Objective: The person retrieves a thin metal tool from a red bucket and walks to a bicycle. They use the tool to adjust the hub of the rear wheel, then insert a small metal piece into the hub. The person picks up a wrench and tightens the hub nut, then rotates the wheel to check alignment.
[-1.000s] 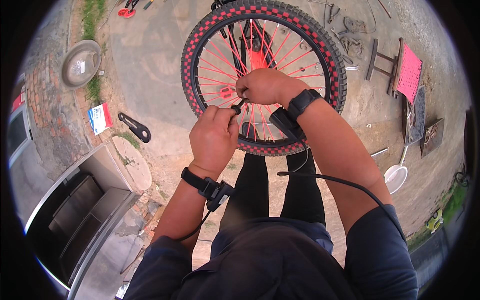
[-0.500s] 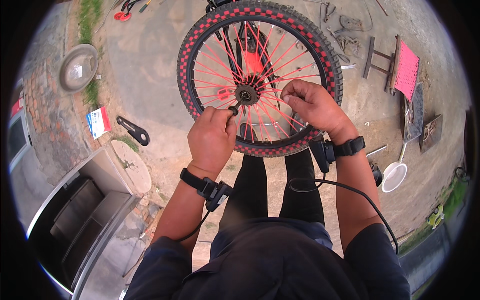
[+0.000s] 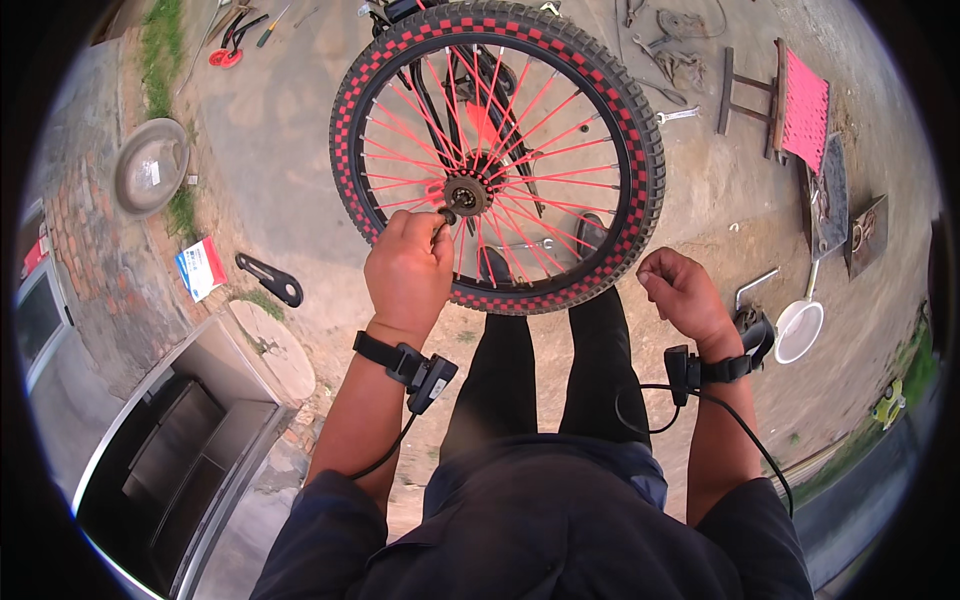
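Note:
A bicycle wheel [image 3: 632,150] with red spokes, a black rim and a red-and-black checked tyre sits in front of me. My left hand [image 3: 414,268] is closed on a short dark tool [image 3: 447,214], held at the dark centre hub [image 3: 467,194]. My right hand [image 3: 678,290] is off the wheel, just beyond the tyre's lower right, with fingers curled; whether anything small is between them is hidden.
Around the wheel lie pliers [image 3: 635,12], a wrench [image 3: 677,115], a pink-seated stool [image 3: 804,105], a white-rimmed strainer [image 3: 798,330], a metal basin [image 3: 150,170], a red-and-white packet [image 3: 200,268] and a long black part [image 3: 268,278]. An open-fronted cabinet [image 3: 170,470] stands lower left.
My right hand has moved away from the hub, rightward and down to outside the tyre. My left hand stays on the dark tool. The wheel appears slightly farther left in view.

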The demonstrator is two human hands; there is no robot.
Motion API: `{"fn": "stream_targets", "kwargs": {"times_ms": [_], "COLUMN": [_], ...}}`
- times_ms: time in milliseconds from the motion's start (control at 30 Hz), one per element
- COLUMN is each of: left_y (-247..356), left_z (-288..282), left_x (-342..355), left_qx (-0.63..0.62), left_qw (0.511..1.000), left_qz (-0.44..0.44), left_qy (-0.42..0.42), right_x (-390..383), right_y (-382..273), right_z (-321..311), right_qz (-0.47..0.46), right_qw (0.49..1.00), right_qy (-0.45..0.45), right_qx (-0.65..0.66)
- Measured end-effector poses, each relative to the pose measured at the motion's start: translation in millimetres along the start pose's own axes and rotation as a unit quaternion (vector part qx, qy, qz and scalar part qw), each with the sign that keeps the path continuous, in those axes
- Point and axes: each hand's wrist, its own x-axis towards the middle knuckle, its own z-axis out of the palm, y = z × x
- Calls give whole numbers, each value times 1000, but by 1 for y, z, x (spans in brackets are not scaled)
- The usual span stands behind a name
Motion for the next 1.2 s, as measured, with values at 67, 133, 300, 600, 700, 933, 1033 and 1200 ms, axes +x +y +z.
{"fn": "stream_targets", "kwargs": {"times_ms": [67, 133, 300, 600, 700, 933, 1033, 1200], "left_y": [-2, -2, -4, -3, -4, -7, -8, -9], "left_z": [3, 4, 3, 6, 9, 16, 24, 34], "left_x": [1, 1, -4, -1, 1, 6, 7, 10], "left_qx": [-5, -6, -1, 10, 5, 6, 3, 6], "left_qw": [1000, 1000, 1000, 1000, 1000, 999, 1000, 999], "left_qz": [5, 5, 9, 9, 7, 35, 27, 26], "left_qy": [3, 5, 8, -3, -6, 3, -8, -19], "right_x": [-5, -8, -8, -5, -5, -4, -4, -5], "right_y": [3, 2, 0, -2, 0, 1, 5, 4], "right_z": [-1, -2, 0, 1, 1, 1, 0, -1], "right_qz": [26, 72, 71, 70, 64, 64, 59, 75], "right_qw": [1000, 997, 997, 997, 997, 997, 997, 996], "right_qy": [-4, -12, -9, -9, -6, -4, -1, 4], "right_qx": [0, 7, -21, -34, -39, -41, -52, -37]}}
